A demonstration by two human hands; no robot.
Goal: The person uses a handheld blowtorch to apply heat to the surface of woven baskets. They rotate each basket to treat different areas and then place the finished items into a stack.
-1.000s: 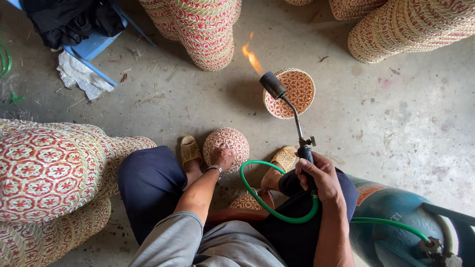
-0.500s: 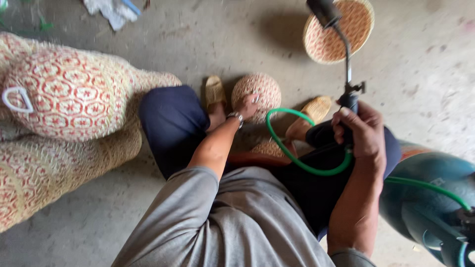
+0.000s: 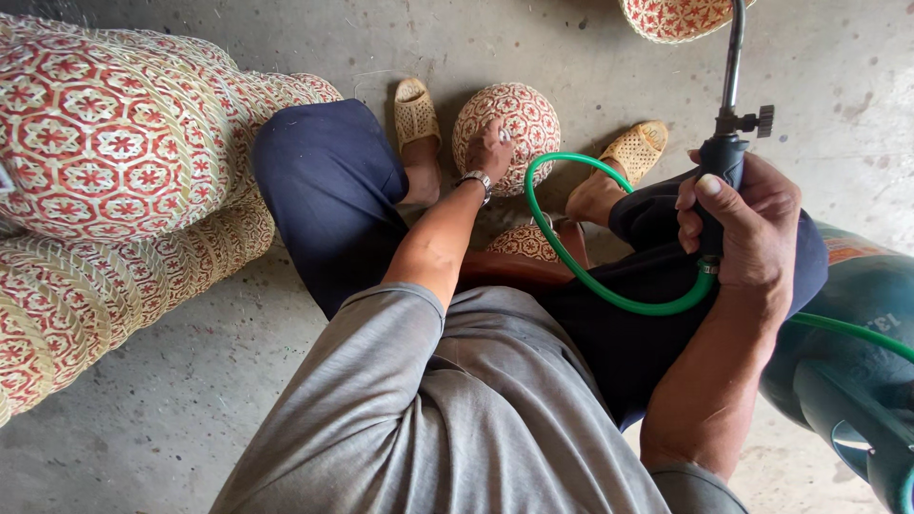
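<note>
**Torch in one hand, basket under the other**

My right hand [image 3: 752, 224] is clenched around the black handle of the gas torch [image 3: 728, 124], whose metal pipe runs up out of view. The green hose [image 3: 595, 281] loops from the handle across my lap toward the teal gas cylinder [image 3: 857, 324] at my right. My left hand [image 3: 490, 150] rests on top of a small round woven basket [image 3: 519, 119] on the concrete floor between my sandalled feet, fingers curled over it. Stacked patterned baskets [image 3: 105, 143] sit to my left.
</note>
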